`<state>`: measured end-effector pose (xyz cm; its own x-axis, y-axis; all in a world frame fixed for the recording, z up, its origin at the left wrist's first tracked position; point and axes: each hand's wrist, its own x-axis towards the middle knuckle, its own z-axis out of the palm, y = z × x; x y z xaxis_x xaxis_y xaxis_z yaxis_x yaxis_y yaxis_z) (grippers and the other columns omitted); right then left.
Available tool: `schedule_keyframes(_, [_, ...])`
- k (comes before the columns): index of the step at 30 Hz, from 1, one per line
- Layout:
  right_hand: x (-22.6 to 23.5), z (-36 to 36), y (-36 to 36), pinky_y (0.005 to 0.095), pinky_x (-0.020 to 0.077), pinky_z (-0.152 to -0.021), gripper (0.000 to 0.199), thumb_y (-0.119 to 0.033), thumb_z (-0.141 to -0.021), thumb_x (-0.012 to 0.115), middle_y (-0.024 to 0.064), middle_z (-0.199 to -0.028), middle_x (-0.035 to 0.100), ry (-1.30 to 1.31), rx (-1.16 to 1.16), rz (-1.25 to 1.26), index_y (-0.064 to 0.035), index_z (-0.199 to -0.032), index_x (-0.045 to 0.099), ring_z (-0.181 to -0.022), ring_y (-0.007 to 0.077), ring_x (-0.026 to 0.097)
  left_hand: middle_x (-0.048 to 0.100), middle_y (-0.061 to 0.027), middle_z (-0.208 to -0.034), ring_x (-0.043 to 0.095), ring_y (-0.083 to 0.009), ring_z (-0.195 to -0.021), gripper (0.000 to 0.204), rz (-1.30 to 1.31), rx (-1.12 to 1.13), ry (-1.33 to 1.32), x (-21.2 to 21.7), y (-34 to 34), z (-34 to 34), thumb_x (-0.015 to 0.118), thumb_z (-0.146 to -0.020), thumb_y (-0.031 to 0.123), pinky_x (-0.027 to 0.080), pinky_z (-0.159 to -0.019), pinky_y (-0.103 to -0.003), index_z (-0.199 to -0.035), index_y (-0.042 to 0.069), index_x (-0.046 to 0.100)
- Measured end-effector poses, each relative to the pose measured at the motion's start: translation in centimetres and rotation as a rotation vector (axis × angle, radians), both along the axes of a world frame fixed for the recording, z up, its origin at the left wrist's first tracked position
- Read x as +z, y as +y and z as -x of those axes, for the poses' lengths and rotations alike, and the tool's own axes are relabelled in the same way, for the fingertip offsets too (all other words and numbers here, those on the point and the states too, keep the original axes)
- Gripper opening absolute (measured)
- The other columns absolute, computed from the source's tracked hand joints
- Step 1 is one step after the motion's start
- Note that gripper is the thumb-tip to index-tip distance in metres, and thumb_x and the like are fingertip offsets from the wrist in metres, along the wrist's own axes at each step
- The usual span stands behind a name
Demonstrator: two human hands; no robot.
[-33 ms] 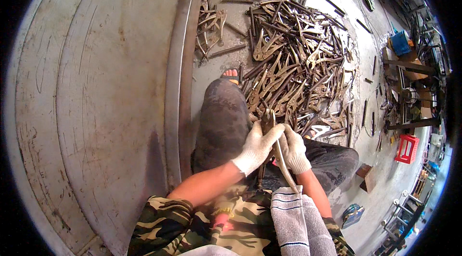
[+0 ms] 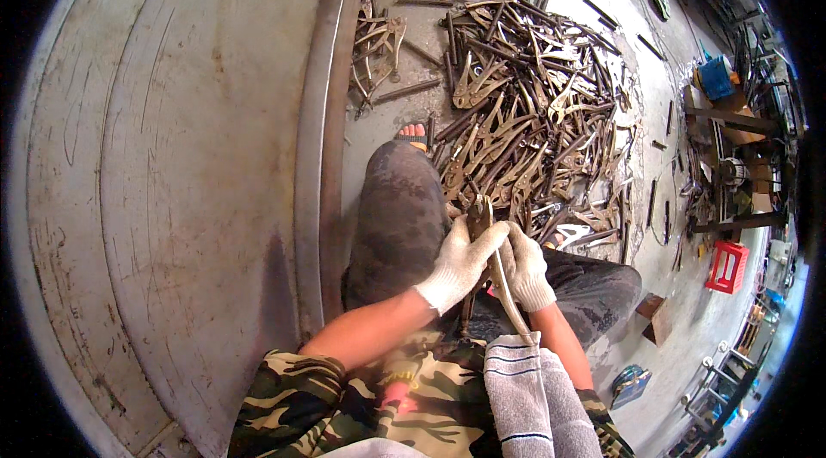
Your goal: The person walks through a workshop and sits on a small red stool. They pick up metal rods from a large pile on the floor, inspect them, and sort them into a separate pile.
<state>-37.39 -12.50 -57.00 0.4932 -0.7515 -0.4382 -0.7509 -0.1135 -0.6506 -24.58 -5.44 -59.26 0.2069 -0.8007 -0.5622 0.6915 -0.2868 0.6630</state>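
Note:
A pair of metal pliers is held upright between my hands, just in front of my body, its jaw end pointing away from me. My left hand, in a cream knitted work glove, is closed round it from the left with the thumb laid across it. From the right, my gloved right hand grips it too, its fingers partly hidden. One long, curved handle runs back toward my chest; another darker handle shows below my left hand. Beyond my hands, a big heap of similar pliers and dark handle pieces covers the floor.
A large metal panel with a raised edge stands close on my left. My knees flank the work. A striped towel hangs at my front. Far right are a red plastic crate, a blue bin and cluttered racks. Loose rods lie around.

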Motion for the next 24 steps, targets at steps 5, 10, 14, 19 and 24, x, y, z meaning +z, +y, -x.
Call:
schedule_keyframes(5, [-1.9, 0.3, 0.7, 0.0504, 0.0537, -0.083, 0.033, -0.034, -0.104, 0.053, 0.0243, -0.101, 0.072, -0.092, -0.050, -0.040, -0.0099, -0.124, 0.063, -0.097, 0.0461, 0.068, 0.061, -0.0015, -0.098, 0.062, -0.0110, -0.084, 0.020, 0.005, -0.001, 0.013, -0.7, 0.0, 0.1, 0.064, -0.102, 0.021, 0.052, -0.073, -0.029, -0.114, 0.007, 0.056])
schedule_keyframes(10, [-2.5, 0.5, 1.2, 0.0513, 0.0533, -0.081, 0.035, -0.036, -0.105, 0.052, 0.0259, -0.098, 0.072, -0.086, -0.109, -0.123, -0.0086, -0.123, 0.063, -0.096, 0.0476, 0.068, 0.067, -0.0069, -0.104, 0.064, -0.0145, -0.093, 0.054, -0.026, -0.035, -0.041, -0.4, 0.1, -0.1, 0.074, -0.095, 0.040, 0.053, -0.083, -0.032, -0.121, -0.004, 0.056])
schedule_keyframes(14, [-1.2, -0.1, 1.6, 0.0533, 0.0518, -0.082, 0.039, -0.041, -0.105, 0.051, 0.0280, -0.098, 0.071, -0.001, -0.164, -0.198, -0.0087, -0.125, 0.062, -0.099, 0.0501, 0.066, 0.065, -0.0041, -0.099, 0.063, -0.0130, -0.086, 0.032, -0.046, -0.037, -0.329, -0.8, 0.3, 0.3, 0.065, -0.101, 0.030, 0.051, -0.077, -0.030, -0.116, 0.002, 0.060])
schedule_keyframes(19, [-0.3, -0.9, 2.5, 0.0561, 0.0493, -0.086, 0.044, -0.046, -0.106, 0.047, 0.0292, -0.101, 0.070, 0.096, -0.217, -0.120, -0.0100, -0.126, 0.062, -0.103, 0.0513, 0.064, 0.068, -0.0081, -0.098, 0.064, -0.0170, -0.088, 0.039, -0.131, -0.083, -0.474, 0.1, 0.2, 0.4, 0.064, -0.100, 0.035, 0.051, -0.081, -0.033, -0.113, -0.001, 0.063])
schedule_keyframes(24, [0.4, -1.4, 3.1, 0.0561, 0.0492, -0.087, 0.045, -0.048, -0.106, 0.046, 0.0283, -0.103, 0.071, 0.175, -0.240, -0.121, -0.0112, -0.127, 0.063, -0.104, 0.0502, 0.065, 0.074, -0.0178, -0.096, 0.071, -0.0268, -0.092, 0.061, -0.140, -0.133, -0.407, -0.1, 0.4, 0.0, 0.067, -0.094, 0.054, 0.054, -0.084, -0.039, -0.111, -0.004, 0.065])
